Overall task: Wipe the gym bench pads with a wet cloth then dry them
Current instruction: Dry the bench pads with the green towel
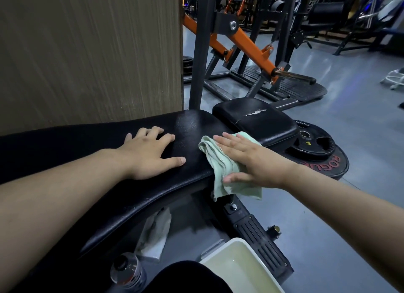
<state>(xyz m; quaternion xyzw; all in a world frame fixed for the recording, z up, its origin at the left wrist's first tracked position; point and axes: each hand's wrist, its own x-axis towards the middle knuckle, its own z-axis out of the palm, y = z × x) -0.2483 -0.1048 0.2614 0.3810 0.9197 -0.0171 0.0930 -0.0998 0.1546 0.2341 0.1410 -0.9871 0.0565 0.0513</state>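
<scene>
Squarely on the long bench pad [192, 139], the left hand [150, 152] lies flat with fingers spread. The right hand [251, 159], fingers straight, presses a pale green cloth [216, 161] onto the pad's right edge (its lower folds hang over the side). A smaller seat pad [258, 122] with a torn cover sits just beyond.

The left hand [150, 152] and right hand [251, 161] are bare, the knee [185, 277] black-clad.

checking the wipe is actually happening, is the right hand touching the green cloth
Touching. The head view shows the right hand laid flat, fingers straight, on the green cloth, pressing it onto the edge of the long bench pad.
</scene>
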